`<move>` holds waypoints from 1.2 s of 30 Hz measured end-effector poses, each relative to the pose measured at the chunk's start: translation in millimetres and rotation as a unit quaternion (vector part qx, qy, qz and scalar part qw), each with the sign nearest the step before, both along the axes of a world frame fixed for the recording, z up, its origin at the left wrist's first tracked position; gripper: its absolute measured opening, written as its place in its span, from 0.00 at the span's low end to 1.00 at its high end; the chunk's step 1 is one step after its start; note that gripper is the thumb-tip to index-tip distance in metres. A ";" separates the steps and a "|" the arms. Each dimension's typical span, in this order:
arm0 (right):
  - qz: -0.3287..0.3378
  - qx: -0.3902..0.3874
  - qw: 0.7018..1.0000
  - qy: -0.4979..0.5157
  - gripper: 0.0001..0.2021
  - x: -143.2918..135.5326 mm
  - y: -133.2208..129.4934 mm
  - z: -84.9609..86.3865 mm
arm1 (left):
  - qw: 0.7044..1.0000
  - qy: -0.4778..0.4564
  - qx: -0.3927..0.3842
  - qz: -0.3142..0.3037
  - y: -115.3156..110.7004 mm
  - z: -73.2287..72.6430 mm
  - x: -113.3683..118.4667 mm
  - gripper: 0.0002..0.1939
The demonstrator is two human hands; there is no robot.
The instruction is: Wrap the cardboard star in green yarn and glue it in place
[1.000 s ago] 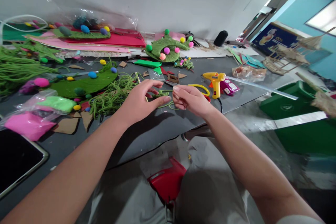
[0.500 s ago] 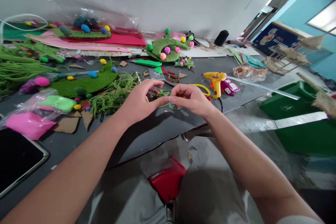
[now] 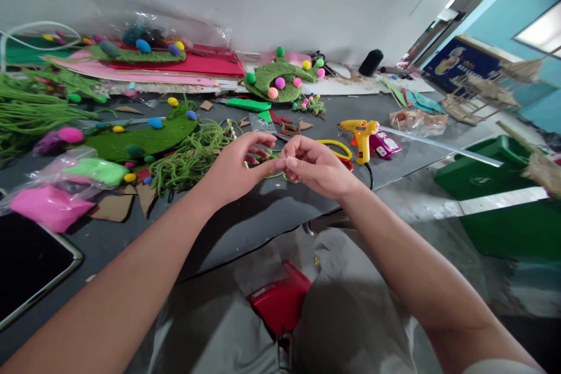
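1. Green yarn (image 3: 263,156) is seen at the centre of the frame, partly hidden between the two hands.
2. The left hand (image 3: 234,166) is half curled, thumb and fingers parted around the yarn; whether it is gripped cannot be told.
3. The right hand (image 3: 322,169) is closed to a pinch, its fingertips brought to the left thumb's tip; anything pinched there is too small to make out.
4. Pale lettering is printed on a blue box (image 3: 460,64) at the upper right, too blurred to be read; a round emblem is borne by the green bin (image 3: 477,172) below.
5. The front edge of the grey table (image 3: 245,228) is slanted up towards the right; bare surface is left between it and the hands.
6. Left of centre, a loose, stringy yarn heap (image 3: 188,158) is set beside a fuzzy green crescent (image 3: 109,143) dotted with coloured balls.
7. Right of the hands, yellow scissor handles (image 3: 335,142) are partly covered; a hard plastic glue gun (image 3: 362,137) is placed near them.
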State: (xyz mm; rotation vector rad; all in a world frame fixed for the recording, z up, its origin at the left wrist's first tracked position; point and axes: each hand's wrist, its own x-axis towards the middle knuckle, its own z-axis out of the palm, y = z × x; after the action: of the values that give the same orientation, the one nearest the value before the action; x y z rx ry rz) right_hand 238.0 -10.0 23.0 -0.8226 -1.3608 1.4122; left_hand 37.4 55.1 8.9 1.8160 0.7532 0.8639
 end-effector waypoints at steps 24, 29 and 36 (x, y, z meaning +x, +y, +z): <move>-0.098 -0.035 0.994 -0.040 0.14 12.7 -2.5 8.8 | 0.976 0.084 0.201 0.002 -6.4 4.7 -2.4 0.21; -0.116 -0.020 0.988 -0.104 0.16 18.4 -6.8 8.0 | 0.959 0.133 0.249 -0.013 -14.5 5.3 -0.3 0.21; -0.168 -0.026 0.967 -0.191 0.23 34.2 -11.9 -2.1 | 0.934 0.227 0.275 -0.020 -29.4 4.7 14.7 0.17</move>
State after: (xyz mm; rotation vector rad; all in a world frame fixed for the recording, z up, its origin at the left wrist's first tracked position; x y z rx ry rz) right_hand 272.2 -22.0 20.9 -1.3439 -1.3889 1.0608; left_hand 52.0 25.7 13.7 2.5806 0.8028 0.6686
